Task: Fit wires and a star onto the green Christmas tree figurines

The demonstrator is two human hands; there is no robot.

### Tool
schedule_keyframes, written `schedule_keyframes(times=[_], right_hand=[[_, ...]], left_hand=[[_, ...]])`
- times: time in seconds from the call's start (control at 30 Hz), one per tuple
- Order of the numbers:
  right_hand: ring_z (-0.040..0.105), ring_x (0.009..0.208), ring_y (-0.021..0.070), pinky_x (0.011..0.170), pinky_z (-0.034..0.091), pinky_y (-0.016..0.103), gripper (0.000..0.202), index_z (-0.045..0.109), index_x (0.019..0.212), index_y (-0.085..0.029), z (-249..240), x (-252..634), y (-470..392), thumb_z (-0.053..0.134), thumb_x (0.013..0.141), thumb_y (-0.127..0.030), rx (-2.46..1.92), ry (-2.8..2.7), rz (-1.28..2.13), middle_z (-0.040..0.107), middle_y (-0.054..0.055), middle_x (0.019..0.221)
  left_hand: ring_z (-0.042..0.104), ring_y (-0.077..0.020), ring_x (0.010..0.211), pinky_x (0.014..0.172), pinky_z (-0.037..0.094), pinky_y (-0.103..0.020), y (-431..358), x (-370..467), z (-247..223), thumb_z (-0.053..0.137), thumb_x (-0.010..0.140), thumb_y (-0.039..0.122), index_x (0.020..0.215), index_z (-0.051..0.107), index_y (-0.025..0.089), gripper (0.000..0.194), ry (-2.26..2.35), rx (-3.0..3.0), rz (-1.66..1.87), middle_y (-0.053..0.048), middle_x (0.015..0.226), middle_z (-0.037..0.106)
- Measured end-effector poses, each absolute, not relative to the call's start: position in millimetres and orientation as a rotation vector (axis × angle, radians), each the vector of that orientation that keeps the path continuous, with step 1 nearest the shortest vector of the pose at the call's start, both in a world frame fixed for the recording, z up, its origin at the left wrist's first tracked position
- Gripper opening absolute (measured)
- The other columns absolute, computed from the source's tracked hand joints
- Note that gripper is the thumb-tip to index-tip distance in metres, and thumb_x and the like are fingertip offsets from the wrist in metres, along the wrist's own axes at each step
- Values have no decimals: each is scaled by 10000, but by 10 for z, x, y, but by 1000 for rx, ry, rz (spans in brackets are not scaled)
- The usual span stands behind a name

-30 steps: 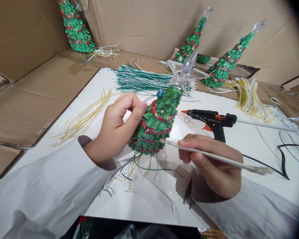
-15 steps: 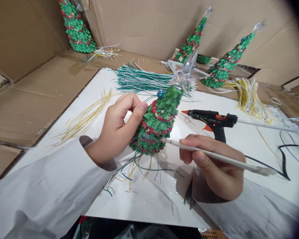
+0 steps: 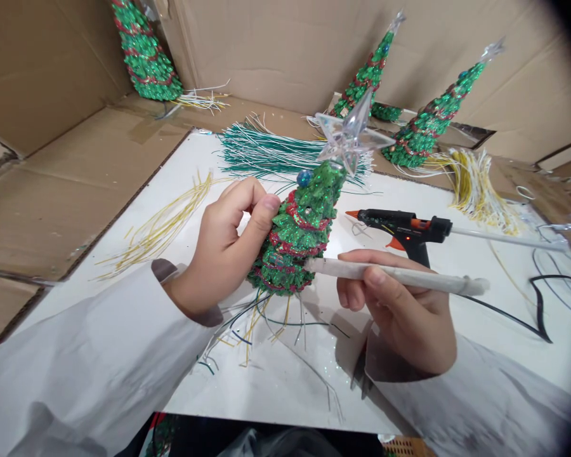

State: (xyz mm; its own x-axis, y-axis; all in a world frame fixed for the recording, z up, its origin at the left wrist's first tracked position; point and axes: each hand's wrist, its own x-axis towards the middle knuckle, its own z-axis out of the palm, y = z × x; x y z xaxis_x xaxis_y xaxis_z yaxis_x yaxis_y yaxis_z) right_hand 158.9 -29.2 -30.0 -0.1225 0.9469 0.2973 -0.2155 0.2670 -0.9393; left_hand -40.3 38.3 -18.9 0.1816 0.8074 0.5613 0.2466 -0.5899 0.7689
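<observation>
A small glittery green Christmas tree [image 3: 301, 235] with red garlands leans in the middle of the white board, a clear plastic star [image 3: 353, 135] on its top. My left hand [image 3: 233, 238] is closed on the tree's left side, thumb and fingers pinching it. In my right hand [image 3: 400, 304] is a thin whitish stick [image 3: 409, 277], gripped like a pencil. Its left tip touches or almost touches the tree's lower right side. A blue bead [image 3: 304, 178] sits near the top of the tree. Yellow, white and green wires [image 3: 254, 324] spread from beneath its base.
A black glue gun [image 3: 402, 227] with an orange nozzle lies at right, its light lit. Bundles of green wires [image 3: 271, 151] and yellow wires [image 3: 473, 190] lie behind. More trees [image 3: 152, 63] stand along the cardboard walls [image 3: 276, 51]. Loose yellow wires [image 3: 166, 222] lie at left.
My right hand has shifted slightly left and up, and the stick now lies closer to level. The tree has tilted a little to the left; my left hand keeps its hold.
</observation>
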Motion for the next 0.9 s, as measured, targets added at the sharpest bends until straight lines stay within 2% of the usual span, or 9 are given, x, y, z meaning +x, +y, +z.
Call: schedule_keyframes(times=[0.5,0.7,0.9], right_hand=[[550,504,115,465,488,242,205,750,1021,-227,-290,1564,-229,570,924,-237,-729,-1233,1294,585,-23,534],[554,499,100,456,469,211,215,757,975,-160,-313,1547,-204,560,909,-215,-704,-1141,1434,575,-18,517],[494,457,110,413,395,242,206,757,945,-188,-275,1585,-239,566,904,-255,-729,-1207,1291,555,-16,516]], left_hand=[[419,-156,638,653,355,-338,386,-398,-197,433,978,475,707,409,220,373,987,1986,1430,19,662,401],[423,-165,651,653,351,-349,392,-397,-199,427,982,467,710,412,223,366,970,1981,1420,10,671,413],[448,-185,675,629,365,-359,381,-410,-194,438,964,509,698,422,229,387,1002,1987,1407,-8,675,453]])
